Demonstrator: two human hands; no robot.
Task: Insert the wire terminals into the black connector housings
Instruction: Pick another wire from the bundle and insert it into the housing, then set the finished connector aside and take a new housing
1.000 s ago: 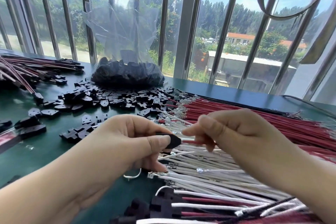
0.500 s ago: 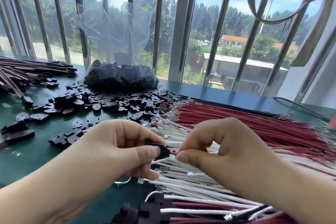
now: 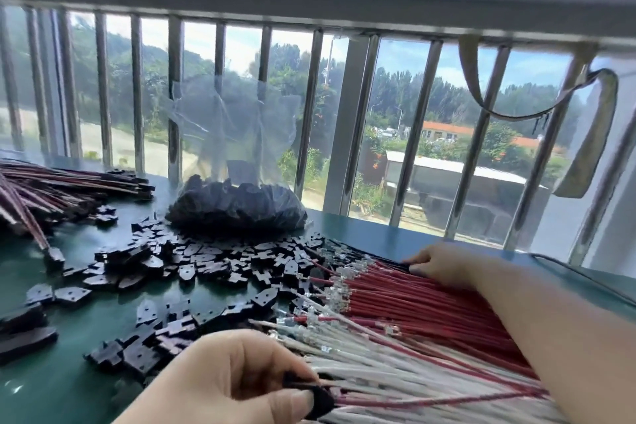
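Nearest the camera, the left hand [image 3: 227, 379] pinches a black connector housing [image 3: 318, 403] between thumb and forefinger, low in the view over the white wires [image 3: 378, 365]. One red wire [image 3: 447, 400] runs out of the housing to the right, lying across the white ones.

Beyond the white wires lies the red wire bundle [image 3: 430, 299], metal terminals [image 3: 339, 289] pointing left toward the loose connector housings [image 3: 192, 262] scattered on the green counter [image 3: 51, 385]. The right forearm crosses over both wire bundles and hides their right part.

The right hand [image 3: 437, 260] rests at the far edge of the red bundle, fingers curled down onto the wires; whether it grips a wire, cannot tell.

Change from half a second ago: the right hand was at the housing, fingertips meeting the left hand's; now it is well apart, out at the far side of the red bundle. The left hand has stayed low and keeps the housing. The camera has tilted up, showing more of the window bars.

Far left: a bundle of finished harnesses [image 3: 62, 189] on the counter. Far centre, against the window bars [image 3: 309, 120]: a clear plastic bag [image 3: 234, 134], open and upright, its bottom filled with black housings.
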